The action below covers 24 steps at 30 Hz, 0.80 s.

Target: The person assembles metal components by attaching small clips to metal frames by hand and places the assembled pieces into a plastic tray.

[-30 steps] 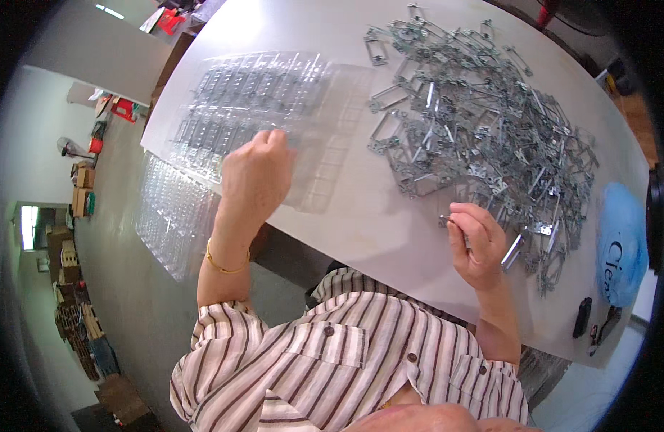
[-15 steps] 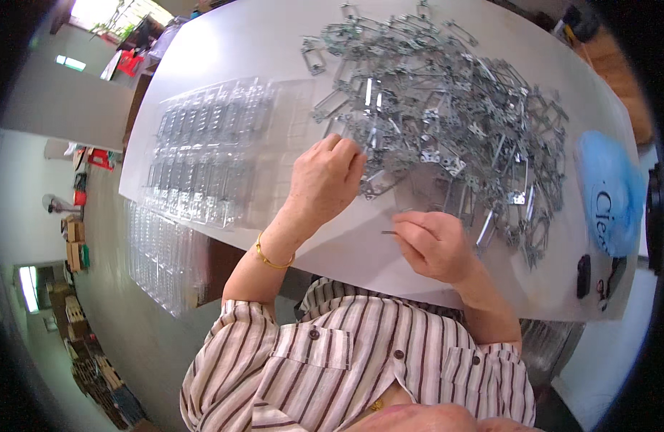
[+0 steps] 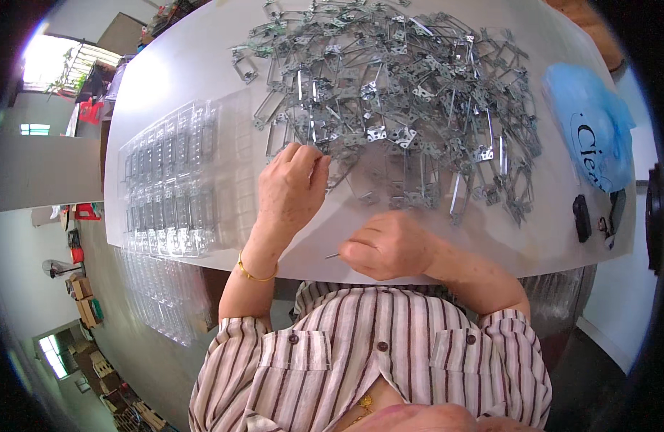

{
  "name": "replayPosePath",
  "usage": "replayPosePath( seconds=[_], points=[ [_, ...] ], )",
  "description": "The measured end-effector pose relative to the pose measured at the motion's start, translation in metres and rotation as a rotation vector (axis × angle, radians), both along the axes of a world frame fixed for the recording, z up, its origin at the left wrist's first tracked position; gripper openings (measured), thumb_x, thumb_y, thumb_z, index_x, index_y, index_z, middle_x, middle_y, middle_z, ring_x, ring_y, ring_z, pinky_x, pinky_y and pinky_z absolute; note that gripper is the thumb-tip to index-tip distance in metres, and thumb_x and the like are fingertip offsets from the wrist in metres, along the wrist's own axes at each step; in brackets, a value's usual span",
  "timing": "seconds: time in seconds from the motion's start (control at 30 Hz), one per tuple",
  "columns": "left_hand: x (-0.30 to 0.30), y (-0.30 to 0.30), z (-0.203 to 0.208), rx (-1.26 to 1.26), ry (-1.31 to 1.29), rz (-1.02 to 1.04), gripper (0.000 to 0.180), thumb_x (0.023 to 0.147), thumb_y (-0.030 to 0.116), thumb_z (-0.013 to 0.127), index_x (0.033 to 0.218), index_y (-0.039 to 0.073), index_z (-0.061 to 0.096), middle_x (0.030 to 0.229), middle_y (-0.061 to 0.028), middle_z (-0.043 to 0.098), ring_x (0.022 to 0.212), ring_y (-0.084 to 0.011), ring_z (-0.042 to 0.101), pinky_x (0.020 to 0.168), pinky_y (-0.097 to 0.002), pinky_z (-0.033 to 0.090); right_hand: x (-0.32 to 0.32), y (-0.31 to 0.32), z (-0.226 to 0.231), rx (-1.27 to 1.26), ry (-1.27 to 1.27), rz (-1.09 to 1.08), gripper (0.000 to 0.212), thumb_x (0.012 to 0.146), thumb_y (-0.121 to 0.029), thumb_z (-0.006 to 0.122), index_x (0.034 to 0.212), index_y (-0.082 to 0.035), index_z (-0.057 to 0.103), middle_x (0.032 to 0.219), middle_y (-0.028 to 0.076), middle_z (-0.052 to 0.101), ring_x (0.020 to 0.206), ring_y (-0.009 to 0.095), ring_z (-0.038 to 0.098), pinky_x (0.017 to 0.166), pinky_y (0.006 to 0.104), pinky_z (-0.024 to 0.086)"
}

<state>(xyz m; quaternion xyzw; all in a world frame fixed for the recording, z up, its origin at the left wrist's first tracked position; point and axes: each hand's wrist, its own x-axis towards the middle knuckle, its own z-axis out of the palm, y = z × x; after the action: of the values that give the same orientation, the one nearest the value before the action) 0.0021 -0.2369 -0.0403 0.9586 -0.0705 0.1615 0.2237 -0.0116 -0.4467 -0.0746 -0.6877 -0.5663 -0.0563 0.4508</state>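
Stripes of a collared shirt [image 3: 368,360] fill the lower edge nearest me. Just beyond, my right hand [image 3: 389,246] rests at the near rim of the white table [image 3: 181,86], fingers curled shut around a thin metal pin [image 3: 333,255] whose tip pokes out to the left. My left hand [image 3: 290,189], with a gold bangle [image 3: 254,272] at the wrist, lies a little farther out, palm down, its fingertips pinched on a piece at the near edge of the heap of metal brackets [image 3: 389,93]; which piece exactly I cannot tell. The two hands are apart. To the left of that hand lies a clear plastic tray [image 3: 170,189] with rows of small pockets, and more such trays [image 3: 163,295] are stacked below the table's edge. The bracket heap covers the table's far middle. At right sit a blue plastic bag [image 3: 589,129] and a small black object [image 3: 581,217].
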Motion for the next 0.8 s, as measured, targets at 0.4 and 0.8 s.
replayPosePath(
  seconds=[0.4, 0.8],
  points=[
    [-0.023, -0.010, 0.000, 0.073, 0.014, -0.232, 0.009, 0.087, 0.010, 0.069, 0.091, 0.007, 0.062, 0.085, -0.0071, 0.059, 0.079, -0.0274, 0.062, 0.066, -0.0383, 0.051, -0.007, 0.004, 0.002, 0.003, -0.001, 0.078, 0.012, 0.082, -0.016, 0.064, 0.078, -0.009, 0.054, 0.063, 0.005, 0.055, 0.054, 0.026, 0.059, 0.049, 0.0397, 0.048],
    [-0.024, -0.014, -0.008, 0.199, 0.179, -0.365, 0.034, 0.077, 0.000, 0.062, 0.111, 0.006, 0.064, 0.120, -0.0088, 0.059, 0.103, -0.0286, 0.061, 0.083, -0.0403, 0.053, -0.007, 0.005, -0.003, 0.040, 0.079, 0.111, 0.013, 0.079, -0.011, 0.071, 0.085, -0.008, 0.060, 0.063, 0.005, 0.057, 0.053, 0.026, 0.058, 0.049, 0.0381, 0.047]
  ],
)
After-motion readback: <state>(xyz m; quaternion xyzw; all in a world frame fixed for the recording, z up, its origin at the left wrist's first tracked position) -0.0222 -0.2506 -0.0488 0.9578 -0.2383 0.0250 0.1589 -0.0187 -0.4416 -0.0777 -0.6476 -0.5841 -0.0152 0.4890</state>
